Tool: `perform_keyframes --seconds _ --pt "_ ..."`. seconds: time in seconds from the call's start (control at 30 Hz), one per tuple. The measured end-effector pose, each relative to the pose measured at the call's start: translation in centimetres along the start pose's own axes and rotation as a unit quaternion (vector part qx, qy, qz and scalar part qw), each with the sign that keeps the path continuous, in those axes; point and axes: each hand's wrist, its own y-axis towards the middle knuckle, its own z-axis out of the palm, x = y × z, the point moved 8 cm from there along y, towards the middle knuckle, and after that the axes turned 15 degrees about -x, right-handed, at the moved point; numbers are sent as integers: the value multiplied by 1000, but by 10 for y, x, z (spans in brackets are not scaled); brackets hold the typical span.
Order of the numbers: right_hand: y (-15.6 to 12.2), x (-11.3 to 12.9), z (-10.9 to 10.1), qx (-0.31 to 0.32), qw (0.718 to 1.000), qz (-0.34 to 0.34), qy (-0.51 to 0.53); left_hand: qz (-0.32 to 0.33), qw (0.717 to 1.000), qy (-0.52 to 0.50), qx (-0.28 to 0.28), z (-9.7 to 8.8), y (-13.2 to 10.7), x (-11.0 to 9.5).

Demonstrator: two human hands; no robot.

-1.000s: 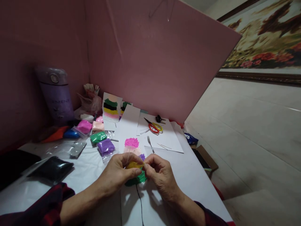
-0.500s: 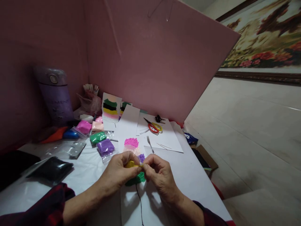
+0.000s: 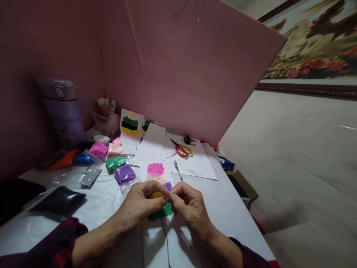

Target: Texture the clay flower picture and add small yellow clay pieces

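Yellow clay (image 3: pixel 156 195) is gripped in your left hand (image 3: pixel 141 200); your right hand (image 3: pixel 191 209) pinches its right end, above the green patch (image 3: pixel 167 210). Little has just changed, so the pinching seems unfinished; against the earliest frame, slightly less yellow shows. Beyond your hands lie the fork (image 3: pixel 178 170), then scissors (image 3: pixel 182 150).

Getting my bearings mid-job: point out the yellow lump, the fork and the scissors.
Yellow lump (image 3: pixel 156 194): head view, its widest visible part.
Fork (image 3: pixel 179 171): head view, its neck, just below the tines.
Scissors (image 3: pixel 179 146): head view, where the handles meet the blades.
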Motion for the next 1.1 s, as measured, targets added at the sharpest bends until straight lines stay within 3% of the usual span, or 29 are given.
perform_keyframes --seconds 0.17,0.4,0.53,0.83,1.1 --pt "-1 -1 -1 -4 1000 10 16 41 999 12 -6 -4 1 3" --pt "0 -2 -2 -6 999 23 34 5 999 -20 -29 -10 1 4" --pt "1 -2 -1 -2 999 30 36 -10 999 -38 -14 -7 1 4" --pt "-2 -2 -2 -3 999 21 30 40 999 9 -5 -3 3 5" --pt "-1 -3 -1 -8 999 37 36 12 1000 11 -9 -5 1 2"
